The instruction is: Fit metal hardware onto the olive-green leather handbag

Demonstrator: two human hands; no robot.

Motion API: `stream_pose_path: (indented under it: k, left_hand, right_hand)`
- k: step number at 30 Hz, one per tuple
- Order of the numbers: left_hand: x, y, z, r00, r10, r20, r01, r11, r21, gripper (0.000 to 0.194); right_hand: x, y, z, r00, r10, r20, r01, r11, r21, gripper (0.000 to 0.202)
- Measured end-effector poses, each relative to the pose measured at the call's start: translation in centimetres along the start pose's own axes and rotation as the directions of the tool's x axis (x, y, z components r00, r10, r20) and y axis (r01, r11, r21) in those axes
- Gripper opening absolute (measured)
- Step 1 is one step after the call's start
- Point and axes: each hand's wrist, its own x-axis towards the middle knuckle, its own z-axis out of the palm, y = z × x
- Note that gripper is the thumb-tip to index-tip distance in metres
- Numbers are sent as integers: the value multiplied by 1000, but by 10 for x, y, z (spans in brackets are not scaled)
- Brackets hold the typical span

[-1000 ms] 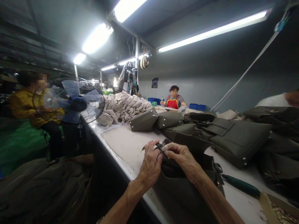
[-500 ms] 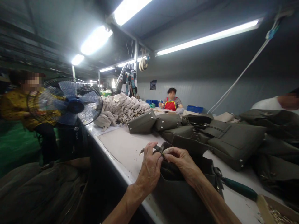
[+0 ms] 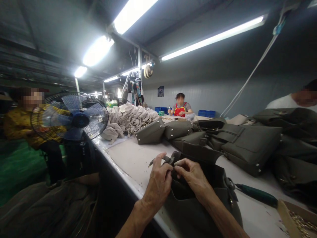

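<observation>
While the left hand (image 3: 158, 185) and right hand (image 3: 194, 177) meet at the open top of an olive bag (image 3: 198, 205) on the counter (image 3: 133, 158), both pinch its strap (image 3: 173, 158) shut in their grip. Beside lies a green-handled tool (image 3: 257, 195); farther off, finished bags (image 3: 247, 145), cream fabric (image 3: 128, 120) and a fan (image 3: 71, 117).

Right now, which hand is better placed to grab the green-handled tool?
Right hand, probably: the green-handled tool lies on the table on its side. Left hand sits farther off, both pinching the bag edge.
</observation>
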Motion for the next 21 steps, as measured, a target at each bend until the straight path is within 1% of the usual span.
stream_pose_path:
  k: [1,3,6,8,11,14,16,18,20,21]
  left_hand:
    - [-1,0,-3,1000,-20,-20,20,1000,-18,28]
    - [-4,-1,-9,993,-47,-107,48,999,3,26]
    - [-10,-2,-11,968,-59,-243,72,996,45,23]
    - [-14,-2,-9,956,-78,-281,78,997,-14,23]
    - [-17,-3,-2,942,-151,-301,108,982,-155,20]
    - [-16,-7,4,930,-229,-288,170,962,-215,14]
    - [-15,-8,7,920,-276,-279,217,949,-227,11]
    - [-14,-2,8,906,-314,-285,255,940,-225,12]
    - [-16,8,8,883,-360,-302,300,927,-226,15]
    - [-17,13,10,857,-419,-300,346,899,-267,18]
  right_hand:
    - [-1,4,1,999,25,-35,-25,1000,10,34]
    - [-1,10,4,997,49,-52,-47,998,45,35]
    - [-1,12,5,999,52,-8,-51,995,87,35]
    - [-1,12,5,996,68,55,-74,991,116,36]
    - [-3,11,5,986,92,136,-110,986,128,36]
    - [-2,12,9,988,87,128,-100,990,100,35]
    - [0,10,12,993,55,105,-64,995,82,34]
    - [2,6,14,995,-3,103,-5,997,77,31]
    - [3,6,11,990,-74,121,68,996,60,31]
    - [5,11,8,986,-113,122,111,994,18,33]
